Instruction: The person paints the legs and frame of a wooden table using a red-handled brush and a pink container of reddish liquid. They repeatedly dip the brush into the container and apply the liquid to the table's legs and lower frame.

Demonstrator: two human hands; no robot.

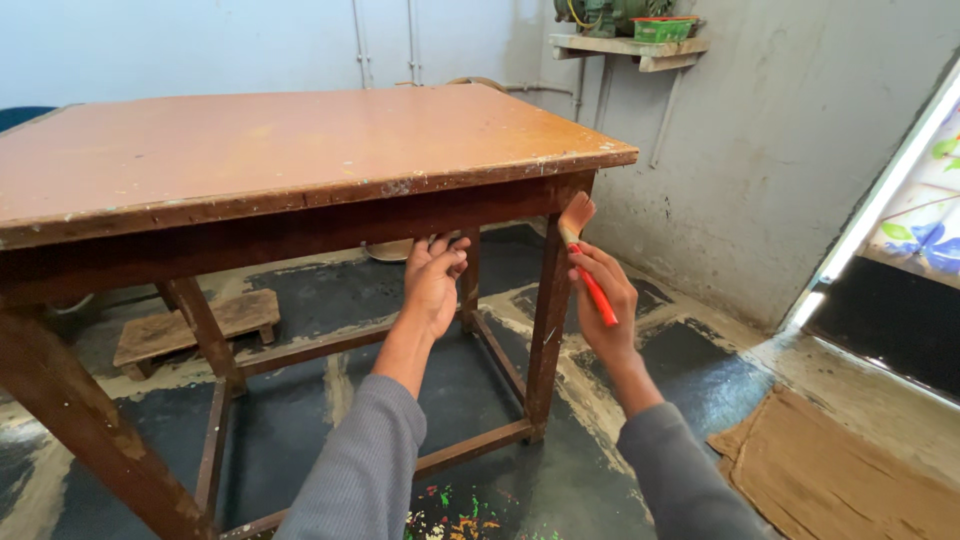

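Head view of a worn wooden table (300, 140) being brushed at its near right leg (548, 330). The right hand (605, 300) was closed around the red handle of a paintbrush (585, 255), fingers curled tight, with the pale bristles pressed against the top of the leg just under the tabletop corner. The left hand (432, 280) was held beneath the apron rail, fingers loosely bent and holding nothing; whether they touched the rail could not be told. The brush was short, with a flat, splayed head of light bristles and a bright red handle. Judged risks: bristles pressed this hard at an edge could splay further and streak or miss the corner; a slip of the brush could mark the left hand nearby, or drip onto the spattered floor (480, 500). A low stool (195, 325) stood under the table, well apart.
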